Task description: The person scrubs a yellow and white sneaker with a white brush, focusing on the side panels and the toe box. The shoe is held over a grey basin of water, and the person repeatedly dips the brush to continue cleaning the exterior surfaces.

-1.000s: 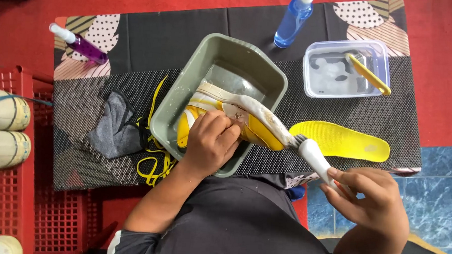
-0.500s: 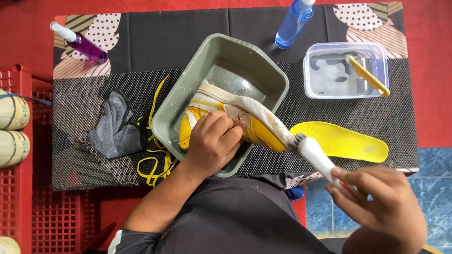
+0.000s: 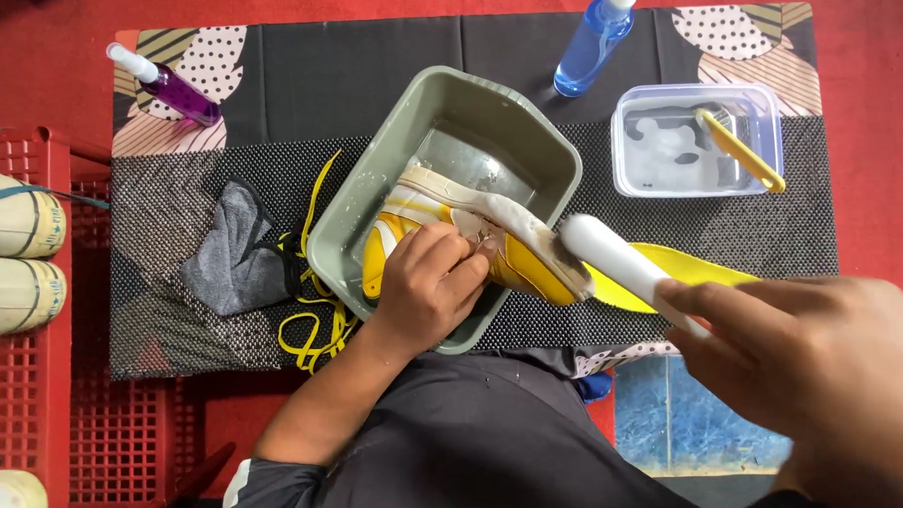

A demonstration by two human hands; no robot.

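Observation:
A yellow and white shoe (image 3: 512, 248) lies sole-up across a grey-green plastic basin (image 3: 535, 147). My left hand (image 3: 425, 288) grips the shoe at its middle and holds it against the basin's near rim. My right hand (image 3: 827, 382), large and close to the camera, holds the white handle of a brush (image 3: 616, 265). The brush head rests on the soapy sole near the shoe's right end.
A yellow insole (image 3: 691, 272) lies right of the basin, partly under the brush. Behind it stand a clear tub of foamy water (image 3: 696, 142) with a yellow brush, and a blue spray bottle (image 3: 591, 44). A purple bottle (image 3: 172, 84), grey cloth (image 3: 233, 251), yellow laces (image 3: 309, 324) and a red crate (image 3: 27, 369) are left.
My right hand has risen toward the camera and now looks much bigger. The brush has slid from beyond the shoe's tip onto the sole. My left hand keeps its grip.

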